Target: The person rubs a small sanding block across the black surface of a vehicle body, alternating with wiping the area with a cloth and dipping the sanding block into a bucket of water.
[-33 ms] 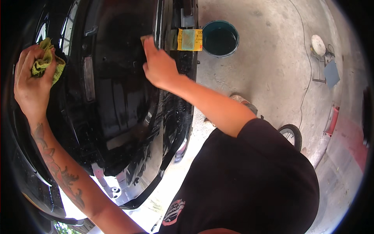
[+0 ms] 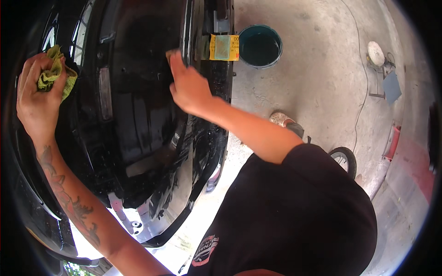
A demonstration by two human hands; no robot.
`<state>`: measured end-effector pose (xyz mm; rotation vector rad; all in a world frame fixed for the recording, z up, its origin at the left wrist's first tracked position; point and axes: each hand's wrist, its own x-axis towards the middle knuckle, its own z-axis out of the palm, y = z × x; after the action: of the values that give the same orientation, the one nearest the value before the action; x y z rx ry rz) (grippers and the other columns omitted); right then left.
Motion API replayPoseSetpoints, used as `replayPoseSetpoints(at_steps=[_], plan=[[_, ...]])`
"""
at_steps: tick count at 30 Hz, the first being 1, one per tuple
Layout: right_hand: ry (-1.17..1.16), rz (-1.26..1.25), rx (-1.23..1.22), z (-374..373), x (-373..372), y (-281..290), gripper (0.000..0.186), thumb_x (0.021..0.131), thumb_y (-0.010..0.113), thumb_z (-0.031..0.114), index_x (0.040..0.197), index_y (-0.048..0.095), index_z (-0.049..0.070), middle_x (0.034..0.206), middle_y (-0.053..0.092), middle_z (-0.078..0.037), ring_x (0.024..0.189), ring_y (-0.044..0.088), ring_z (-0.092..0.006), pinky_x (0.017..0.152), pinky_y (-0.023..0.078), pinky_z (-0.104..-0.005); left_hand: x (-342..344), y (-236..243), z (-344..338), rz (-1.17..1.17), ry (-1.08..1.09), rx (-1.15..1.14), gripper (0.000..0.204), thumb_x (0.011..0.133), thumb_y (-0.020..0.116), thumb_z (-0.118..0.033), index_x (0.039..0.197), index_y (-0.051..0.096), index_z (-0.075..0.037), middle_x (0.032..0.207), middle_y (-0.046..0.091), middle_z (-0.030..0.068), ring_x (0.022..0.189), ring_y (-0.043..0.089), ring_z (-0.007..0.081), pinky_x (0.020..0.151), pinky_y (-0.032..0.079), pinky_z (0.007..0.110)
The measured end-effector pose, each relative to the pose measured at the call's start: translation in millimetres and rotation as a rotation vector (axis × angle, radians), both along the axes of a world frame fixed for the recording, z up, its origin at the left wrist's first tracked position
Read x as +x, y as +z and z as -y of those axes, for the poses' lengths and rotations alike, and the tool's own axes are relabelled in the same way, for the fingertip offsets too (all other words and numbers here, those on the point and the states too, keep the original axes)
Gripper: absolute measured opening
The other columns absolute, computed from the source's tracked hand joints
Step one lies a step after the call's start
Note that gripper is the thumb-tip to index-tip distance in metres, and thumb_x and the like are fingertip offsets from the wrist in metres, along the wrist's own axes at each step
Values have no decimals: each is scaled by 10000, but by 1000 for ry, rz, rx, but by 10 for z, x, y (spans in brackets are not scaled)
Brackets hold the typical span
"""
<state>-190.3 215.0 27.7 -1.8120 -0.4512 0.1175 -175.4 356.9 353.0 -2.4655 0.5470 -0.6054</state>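
My left hand (image 2: 37, 96) grips a crumpled yellow-green cloth (image 2: 66, 85) at the left side of a glossy black vehicle panel (image 2: 129, 110). Near the panel's right ridge, my right hand (image 2: 191, 89) is closed on a small tan pad (image 2: 169, 55) against the dark surface, slightly blurred. Just beyond it to the right, a yellow paper sheet (image 2: 215, 46) with a pale greenish block (image 2: 224, 48) on it rests on the vehicle's edge.
A dark bucket of liquid (image 2: 258, 46) stands on the concrete floor (image 2: 313, 83) beside the vehicle. To the right lie a cord (image 2: 361, 115), a stand with a pale round top (image 2: 376, 54), a grey board (image 2: 392, 87) and a red-and-silver object (image 2: 391, 142). A wheel (image 2: 350, 163) and my shoe (image 2: 280, 117) show near my body.
My right hand and forearm have moved slightly down toward me with the small pad. My left hand and the cloth have stayed in place.
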Motion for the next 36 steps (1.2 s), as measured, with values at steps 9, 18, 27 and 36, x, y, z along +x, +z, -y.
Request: replayPoseSetpoints(at_steps=[9,18,27,36], plan=[[-96,30,31,-7,202,18,754,840,608,84,1496,262,-52,1466,470,-271,1052,614,-445,891,534,-542,38,52,-64,-8,-32,-6,276,789,825,-110,1024,693,-52,1130,697,44,1022,694,246,872,536,318],[150,-8,16,115,-623,2,822,831,658,95,1516,237,-74,1581,296,-293,1046,608,-432,875,562,-510,-3,52,-90,-13,-5,-7,292,781,824,-96,1038,693,-48,1141,697,46,1031,693,247,886,538,321],[9,-84,19,61,9,121,789,840,626,77,1510,228,-45,1510,400,-298,1049,606,-465,893,529,-546,10,3,-72,-12,4,-4,285,786,826,-104,1029,688,-47,1127,695,45,1018,692,247,874,537,321],[-41,63,-9,-17,2,-43,797,828,640,92,1515,262,-53,1599,292,-258,1051,606,-417,887,550,-497,23,41,-73,-25,-25,-24,282,790,823,-106,1029,686,-45,1128,692,44,1011,688,245,875,534,321]])
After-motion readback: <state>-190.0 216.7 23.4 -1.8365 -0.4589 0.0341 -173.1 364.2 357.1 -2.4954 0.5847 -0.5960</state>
